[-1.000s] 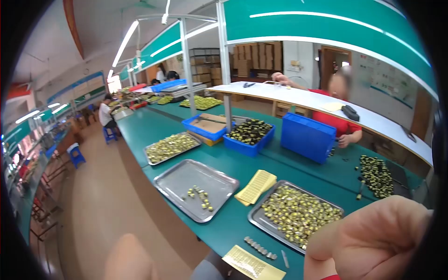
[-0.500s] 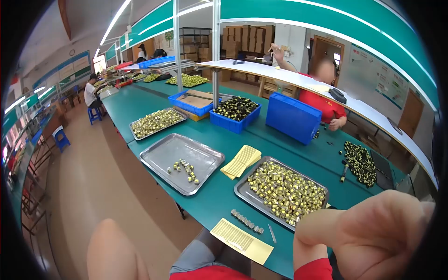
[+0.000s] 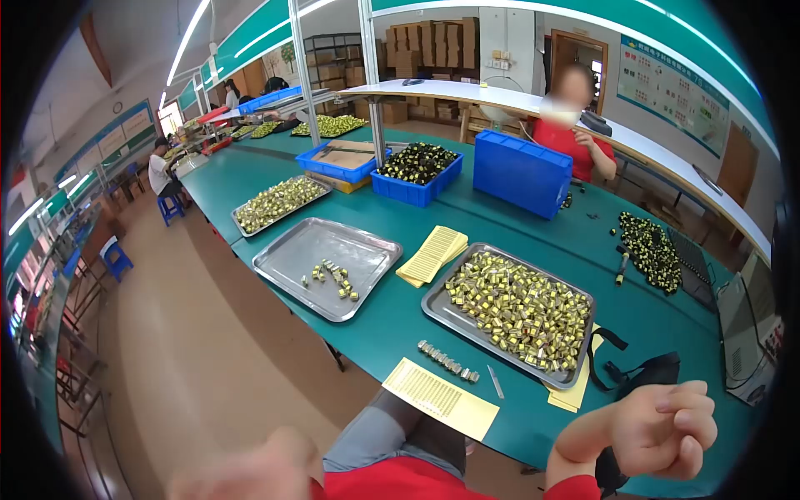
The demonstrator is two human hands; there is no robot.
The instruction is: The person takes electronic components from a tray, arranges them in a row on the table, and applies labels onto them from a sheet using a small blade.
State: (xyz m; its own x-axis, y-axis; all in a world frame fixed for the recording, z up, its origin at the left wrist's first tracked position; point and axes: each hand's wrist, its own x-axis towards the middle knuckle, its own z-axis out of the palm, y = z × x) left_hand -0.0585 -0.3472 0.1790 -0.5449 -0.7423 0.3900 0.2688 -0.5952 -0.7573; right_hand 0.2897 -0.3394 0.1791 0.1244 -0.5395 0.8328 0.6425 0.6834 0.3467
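Observation:
My right hand is raised above the right front of the bench, fingers curled into a loose fist and nothing visible in it. My left hand is a motion-smeared shape at the bottom left, away from the bench, its fingers unreadable. In front of me a yellow label sheet lies over the bench edge. Beyond it are a row of small metal-cased parts and a slim tweezers-like tool. A metal tray holds a heap of small yellow-and-silver parts.
Another metal tray holds several loose parts; a fuller tray stands behind. Yellow sheets lie between trays. Blue bins stand farther back. A black strap lies right. Across the bench sits a person in red.
My right hand has drawn back from close to the camera and curled its fingers. My left arm has shifted, bringing the blurred hand into view. The camera view has tilted; the person opposite lowered a hand.

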